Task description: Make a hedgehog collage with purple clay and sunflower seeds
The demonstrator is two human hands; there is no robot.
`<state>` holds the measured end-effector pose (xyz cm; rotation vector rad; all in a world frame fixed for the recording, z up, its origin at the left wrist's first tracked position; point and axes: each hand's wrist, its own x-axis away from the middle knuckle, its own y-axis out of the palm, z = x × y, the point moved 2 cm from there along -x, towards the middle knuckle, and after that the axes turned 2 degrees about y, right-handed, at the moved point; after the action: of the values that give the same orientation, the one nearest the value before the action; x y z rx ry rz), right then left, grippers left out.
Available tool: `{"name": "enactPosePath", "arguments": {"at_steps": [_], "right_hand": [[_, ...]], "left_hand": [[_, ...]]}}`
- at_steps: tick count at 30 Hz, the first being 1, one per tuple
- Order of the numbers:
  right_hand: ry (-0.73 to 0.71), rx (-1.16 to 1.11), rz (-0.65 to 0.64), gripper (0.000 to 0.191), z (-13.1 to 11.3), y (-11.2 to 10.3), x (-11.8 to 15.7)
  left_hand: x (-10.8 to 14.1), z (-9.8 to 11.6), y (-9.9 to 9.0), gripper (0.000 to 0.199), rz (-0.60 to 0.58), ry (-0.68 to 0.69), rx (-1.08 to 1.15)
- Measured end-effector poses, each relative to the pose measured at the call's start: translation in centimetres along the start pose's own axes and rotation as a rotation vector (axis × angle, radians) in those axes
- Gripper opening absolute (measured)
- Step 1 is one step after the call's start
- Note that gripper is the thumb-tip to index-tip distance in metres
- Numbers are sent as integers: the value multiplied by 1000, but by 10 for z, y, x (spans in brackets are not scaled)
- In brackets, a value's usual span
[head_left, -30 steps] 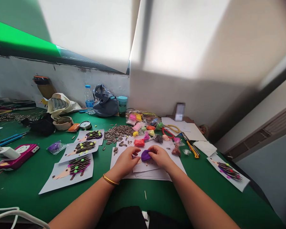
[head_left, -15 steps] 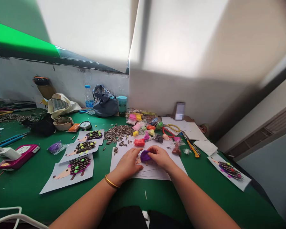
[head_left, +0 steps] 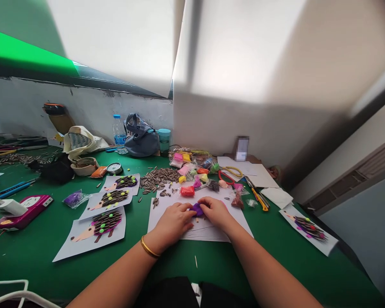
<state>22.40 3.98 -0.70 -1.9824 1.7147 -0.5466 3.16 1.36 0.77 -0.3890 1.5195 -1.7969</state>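
Observation:
A flat purple clay piece (head_left: 198, 209) lies over the white paper (head_left: 211, 234) in front of me, between my two hands. My right hand (head_left: 214, 212) pinches its right side with thumb and fingers. From the left, my left hand (head_left: 175, 221), with a gold bangle at the wrist, has its bent fingertips on the clay's left edge. Small peach feet show on the paper just below the clay. The hedgehog face seen before is now hidden by my left hand. A red clay packet (head_left: 187, 191) sits just beyond my hands.
Sunflower seeds (head_left: 160, 177) are heaped behind the paper. Finished hedgehog cards (head_left: 80, 233) lie at left, another (head_left: 308, 229) at right. Scissors (head_left: 232, 173), a yellow cutter (head_left: 261, 201) and clay packets stand near the back. A toothpick (head_left: 196, 262) lies close to me.
My left hand has moved right, its fingers now on the purple clay and over the hedgehog face. The clay has been lowered and looks flatter against the paper.

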Motion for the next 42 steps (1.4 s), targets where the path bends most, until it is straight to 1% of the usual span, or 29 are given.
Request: {"name": "enactPosePath", "arguments": {"at_steps": [2,4,8,12,14,17,22,27,33,38,42], "right_hand": [[-7,2,41,28,1,-4,0],[15,-57,70,30,3,-9,0],[127,-276,75,31,10,-16,2],[135,-358,78,29,16,-16,3],[111,-344,72,28,17,-14,3],[34,-232,82,28,18,-12,4],[-45,-55,75,38,12,-6,5],[-76,-74,42,44,4,-4,0],[-62,-107,23,46,11,-2,-7],[-61,-93,37,45,11,-2,-7],[-67,-16,64,44,12,-2,-6]], "left_hand": [[0,2,0,40,-15,14,-30],[-1,3,-1,39,-17,16,-44],[0,5,-1,39,-15,15,-63],[0,5,0,40,-9,10,-66],[1,5,0,41,-1,10,-61],[1,5,0,41,4,5,-59],[1,6,0,42,-9,-6,-68],[2,6,1,46,-2,-11,-67],[2,8,1,44,-7,-6,-79],[2,9,0,42,-22,-3,-91],[2,9,0,38,-19,7,-91]]}}
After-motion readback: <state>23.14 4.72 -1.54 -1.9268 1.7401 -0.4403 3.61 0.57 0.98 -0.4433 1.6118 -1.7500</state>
